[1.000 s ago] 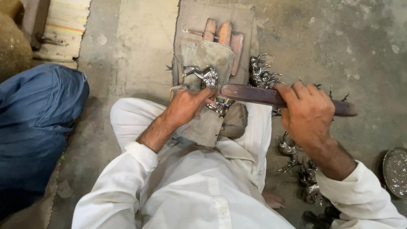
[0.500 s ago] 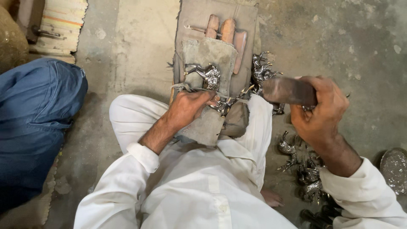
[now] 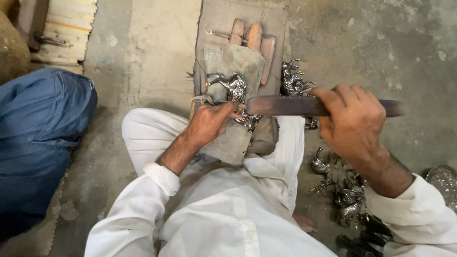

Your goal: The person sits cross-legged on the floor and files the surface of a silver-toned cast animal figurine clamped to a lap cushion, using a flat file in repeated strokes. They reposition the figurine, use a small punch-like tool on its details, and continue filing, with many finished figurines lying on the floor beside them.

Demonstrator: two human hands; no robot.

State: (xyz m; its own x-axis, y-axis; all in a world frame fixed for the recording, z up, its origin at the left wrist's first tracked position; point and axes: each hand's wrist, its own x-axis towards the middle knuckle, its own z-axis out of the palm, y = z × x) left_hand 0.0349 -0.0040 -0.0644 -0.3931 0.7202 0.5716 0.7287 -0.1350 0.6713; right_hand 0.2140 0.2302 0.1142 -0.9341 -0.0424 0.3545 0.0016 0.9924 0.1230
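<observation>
Left hand pinned a small silver animal figurine against the padded block over my lap, fingers curled around it, while my right hand gripped a long dark file closed-fisted, its tip at the figurine. Filing looked underway, and the next stroke would call for a firm hold on the piece.

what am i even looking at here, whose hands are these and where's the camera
The camera sits on a person's head and looks down, so you see their own arms, white sleeves and lap. They sit on a concrete floor. Their left hand holds down a small silver metal animal figurine on a padded block. Their right hand grips a long dark flat tool, probably a file, laid across the figurine. More silver figurines lie on the floor by the right side, and wooden-handled tools lie beyond the block. The blue cloth at left belongs to another person.
</observation>
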